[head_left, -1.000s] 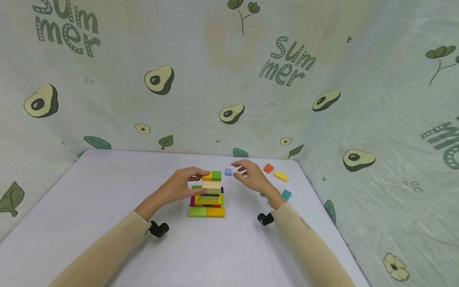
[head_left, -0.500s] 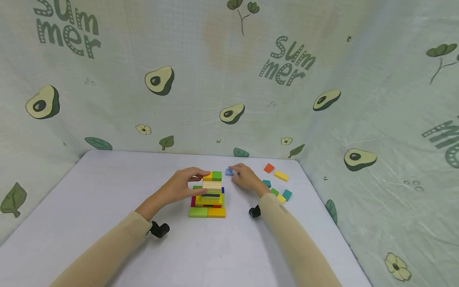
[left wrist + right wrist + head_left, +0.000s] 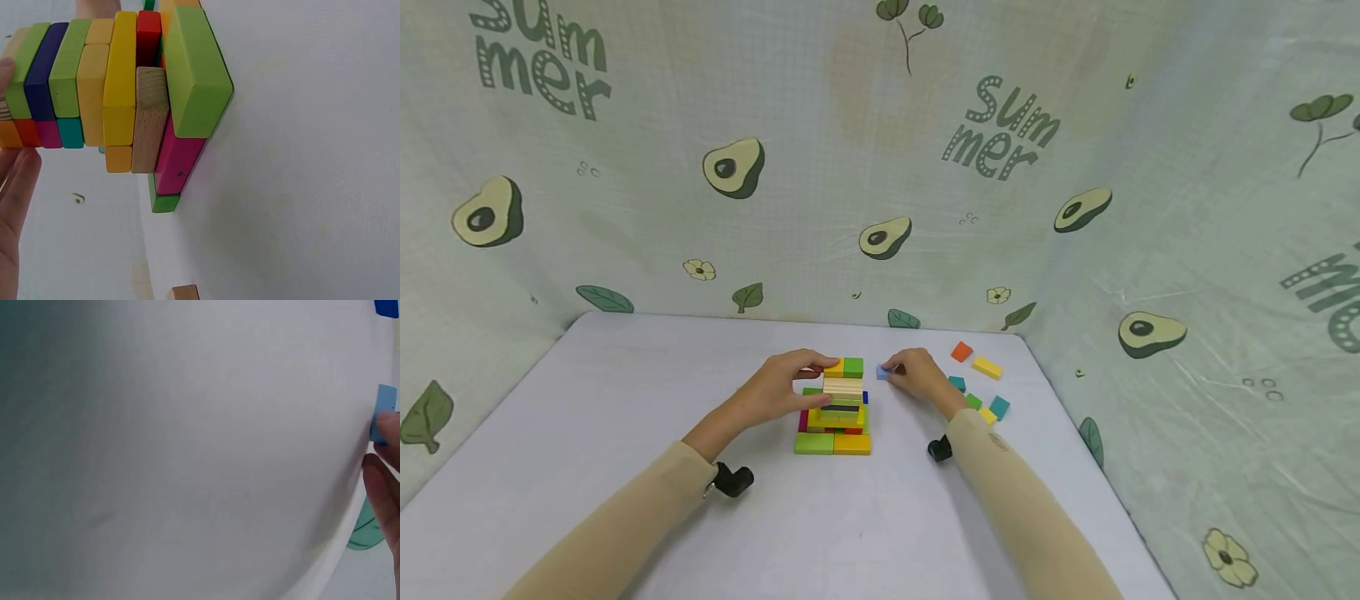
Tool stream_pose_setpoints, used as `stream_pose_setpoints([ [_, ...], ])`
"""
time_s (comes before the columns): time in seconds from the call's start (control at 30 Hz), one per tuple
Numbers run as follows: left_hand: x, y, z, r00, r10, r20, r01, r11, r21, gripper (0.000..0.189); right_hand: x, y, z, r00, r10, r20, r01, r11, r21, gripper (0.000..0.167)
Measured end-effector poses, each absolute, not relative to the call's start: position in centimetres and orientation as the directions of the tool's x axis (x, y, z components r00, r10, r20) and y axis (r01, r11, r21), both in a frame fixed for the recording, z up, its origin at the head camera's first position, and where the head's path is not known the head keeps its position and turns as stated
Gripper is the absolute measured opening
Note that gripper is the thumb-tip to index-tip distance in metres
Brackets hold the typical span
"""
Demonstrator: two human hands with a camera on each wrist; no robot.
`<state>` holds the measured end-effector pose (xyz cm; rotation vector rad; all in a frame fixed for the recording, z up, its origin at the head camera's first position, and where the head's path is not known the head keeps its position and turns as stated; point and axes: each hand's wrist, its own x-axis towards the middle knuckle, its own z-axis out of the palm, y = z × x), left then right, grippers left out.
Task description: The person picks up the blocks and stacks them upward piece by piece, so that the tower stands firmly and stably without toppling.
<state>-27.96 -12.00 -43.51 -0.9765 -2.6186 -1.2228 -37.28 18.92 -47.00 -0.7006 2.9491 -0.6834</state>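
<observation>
A tower of coloured wooden blocks point(image 3: 842, 417) stands near the middle of the table. My left hand point(image 3: 781, 385) holds its upper part, thumb point(image 3: 5, 72) on the near side and fingers point(image 3: 22, 181) on the far side. Layers of green, purple, yellow and plain wood show in the left wrist view. To the right of the tower, my right hand point(image 3: 917, 373) pinches a light blue block point(image 3: 882, 372) low over the table. The right wrist view shows fingertips on this block's face, with part of the hand cut off by the frame edge.
Loose blocks lie at the right: an orange one point(image 3: 962, 352), a long yellow one point(image 3: 987, 367), teal ones point(image 3: 999, 407) and a green one point(image 3: 973, 401). A plain wooden block point(image 3: 184, 292) shows at the left wrist view's lower edge. A printed cloth point(image 3: 805, 167) hangs behind the table.
My right hand has come down onto the light blue block, gripped it and drawn it slightly nearer. The left hand stays in place on the tower.
</observation>
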Motion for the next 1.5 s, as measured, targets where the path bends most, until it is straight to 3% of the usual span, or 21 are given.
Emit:
stream_pose_setpoints([
  [0.3, -27.7, -12.1, -43.2, -0.803, 0.505, 0.316, 0.562, 0.464, 0.685, 0.061, -33.7, 19.6, -42.9, -0.860, -0.467, 0.205, -0.505, 0.724, -0.470, 0.024],
  [0.53, -27.6, -12.3, -43.2, -0.807, 0.497, 0.319, 0.560, 0.473, 0.681, 0.060, -29.6, 19.0, -39.2, -0.742, -0.543, 0.392, -0.669, 0.561, -0.488, 0.025],
  [0.77, -27.7, -12.5, -43.4, -0.794, 0.507, 0.335, 0.577, 0.459, 0.675, 0.061, -26.7, 17.6, -38.4, -0.642, -0.627, 0.442, -0.764, 0.470, -0.442, 0.023],
  [1.17, -28.0, -12.3, -43.4, -0.782, 0.520, 0.344, 0.594, 0.453, 0.664, 0.062, -25.9, 16.5, -39.9, -0.646, -0.632, 0.428, -0.761, 0.485, -0.431, 0.023],
  [1.5, -27.9, -12.2, -43.1, -0.783, 0.525, 0.334, 0.590, 0.454, 0.668, 0.061, -26.1, 15.6, -40.2, -0.589, -0.623, 0.515, -0.808, 0.442, -0.389, 0.020],
])
